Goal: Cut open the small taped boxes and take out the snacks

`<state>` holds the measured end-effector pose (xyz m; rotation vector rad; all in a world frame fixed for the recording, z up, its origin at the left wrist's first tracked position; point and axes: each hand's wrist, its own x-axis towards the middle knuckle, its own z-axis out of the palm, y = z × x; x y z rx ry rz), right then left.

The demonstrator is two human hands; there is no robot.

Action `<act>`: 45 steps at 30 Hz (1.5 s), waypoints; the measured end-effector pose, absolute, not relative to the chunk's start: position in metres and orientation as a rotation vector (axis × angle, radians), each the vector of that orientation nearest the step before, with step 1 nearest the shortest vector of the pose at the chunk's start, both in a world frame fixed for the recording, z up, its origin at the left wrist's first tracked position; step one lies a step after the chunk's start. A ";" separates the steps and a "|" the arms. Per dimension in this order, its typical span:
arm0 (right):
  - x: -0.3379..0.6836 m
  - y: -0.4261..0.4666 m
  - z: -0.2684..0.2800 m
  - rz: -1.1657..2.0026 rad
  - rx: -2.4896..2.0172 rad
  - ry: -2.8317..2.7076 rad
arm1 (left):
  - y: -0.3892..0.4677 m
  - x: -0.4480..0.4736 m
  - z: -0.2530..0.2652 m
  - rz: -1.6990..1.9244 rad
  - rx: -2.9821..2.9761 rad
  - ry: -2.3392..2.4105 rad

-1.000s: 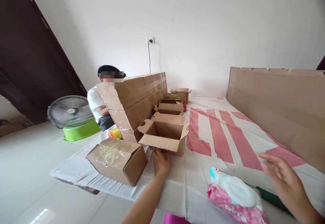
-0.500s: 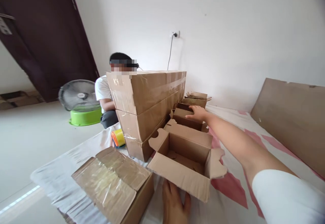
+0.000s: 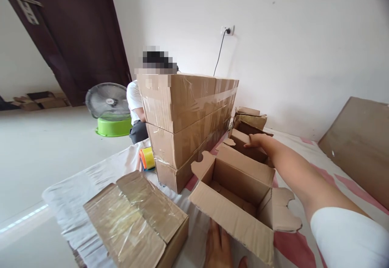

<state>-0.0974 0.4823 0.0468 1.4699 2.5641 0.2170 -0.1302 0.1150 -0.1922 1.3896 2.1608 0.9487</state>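
An open cardboard box with its flaps folded out stands in front of me. My left hand is low at its near side, fingers stretched out and partly under the front flap. Beyond it, my right hand has its fingers bent over the upper edge of a second open cardboard box and grips it. Further back is another open box. A flat taped carton lies closed at the lower left.
Taped cartons are stacked as a wall on the cloth. Behind them sits a person in a white shirt. A yellow and orange tape roll, a fan, a green basin and a large cardboard sheet are around.
My right hand has closed from spread fingers onto the second box's edge. The near open box is turned slightly and sits closer. The view has shifted left.
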 end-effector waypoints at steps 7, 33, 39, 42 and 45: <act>-0.065 0.442 0.074 0.363 1.383 2.853 | 0.114 -0.144 -0.193 1.311 1.468 1.964; 0.256 0.031 -0.145 -1.001 2.980 2.969 | 0.200 -0.111 -0.110 1.018 1.513 2.361; 0.246 0.014 -0.160 -1.316 3.291 2.726 | 0.183 -0.118 -0.094 0.978 1.547 2.233; 0.243 0.017 -0.154 -1.301 3.200 2.807 | 0.149 -0.085 -0.095 0.984 1.640 2.071; 0.239 0.019 -0.150 -1.034 3.172 2.977 | 0.090 -0.036 -0.113 0.957 1.794 1.767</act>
